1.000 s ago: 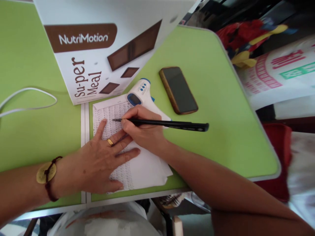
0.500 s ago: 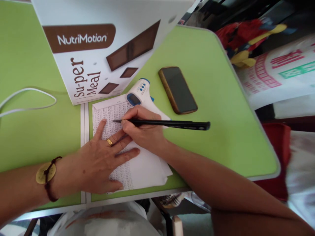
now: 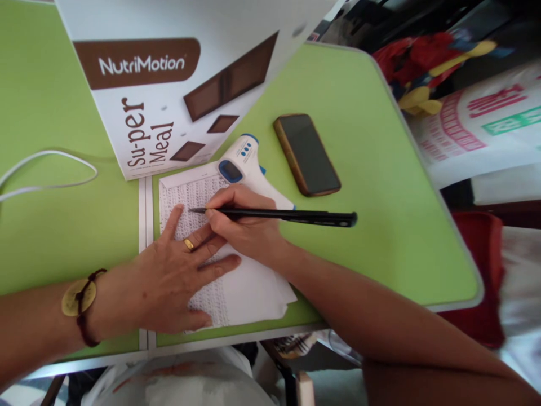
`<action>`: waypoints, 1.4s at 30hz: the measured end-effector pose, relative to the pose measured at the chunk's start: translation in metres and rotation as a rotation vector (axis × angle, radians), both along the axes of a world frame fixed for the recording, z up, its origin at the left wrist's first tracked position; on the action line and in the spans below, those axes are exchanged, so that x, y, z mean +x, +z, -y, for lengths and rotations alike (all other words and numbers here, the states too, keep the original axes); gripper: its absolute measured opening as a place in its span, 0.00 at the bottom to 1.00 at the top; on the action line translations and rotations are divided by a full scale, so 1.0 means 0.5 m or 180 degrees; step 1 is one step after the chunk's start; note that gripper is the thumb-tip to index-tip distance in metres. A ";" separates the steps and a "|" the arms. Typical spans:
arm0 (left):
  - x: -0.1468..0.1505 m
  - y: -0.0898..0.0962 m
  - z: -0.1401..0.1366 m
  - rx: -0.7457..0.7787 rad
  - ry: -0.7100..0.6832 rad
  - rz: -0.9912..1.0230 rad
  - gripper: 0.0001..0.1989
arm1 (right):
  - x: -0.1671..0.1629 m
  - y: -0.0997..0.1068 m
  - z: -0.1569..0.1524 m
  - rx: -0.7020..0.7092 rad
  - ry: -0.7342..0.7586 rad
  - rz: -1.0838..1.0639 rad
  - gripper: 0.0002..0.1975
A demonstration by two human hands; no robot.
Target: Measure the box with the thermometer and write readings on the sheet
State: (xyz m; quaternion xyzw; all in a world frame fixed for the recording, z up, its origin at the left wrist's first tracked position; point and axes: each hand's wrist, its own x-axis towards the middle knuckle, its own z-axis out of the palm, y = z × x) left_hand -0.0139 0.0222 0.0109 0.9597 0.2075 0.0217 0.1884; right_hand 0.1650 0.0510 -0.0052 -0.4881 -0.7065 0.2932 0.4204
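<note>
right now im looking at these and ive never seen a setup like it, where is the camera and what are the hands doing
There's no machine here, just a person's bare hands. Every picture comes from one camera worn on the head, looking forward and down. The left hand lies spread on some paper with rows of small marks. The right hand holds a black pen, its tip over the marked part. Around them on the green table are a phone, a white-and-blue handheld device (perhaps a thermometer), a standing white box reading "NutriMotion", and a white cable.
</note>
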 end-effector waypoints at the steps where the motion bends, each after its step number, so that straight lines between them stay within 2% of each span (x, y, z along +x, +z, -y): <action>1: 0.000 0.000 0.000 0.0003 -0.0003 -0.0008 0.41 | 0.000 -0.001 0.000 -0.0005 0.0013 0.0011 0.05; 18: 0.002 0.005 -0.001 0.0052 -0.0022 -0.0065 0.41 | -0.002 0.002 0.003 -0.0150 0.0066 0.0083 0.03; 42: 0.003 0.008 -0.002 0.0047 -0.0033 -0.0118 0.41 | 0.001 0.003 0.000 -0.0092 -0.0020 0.0066 0.04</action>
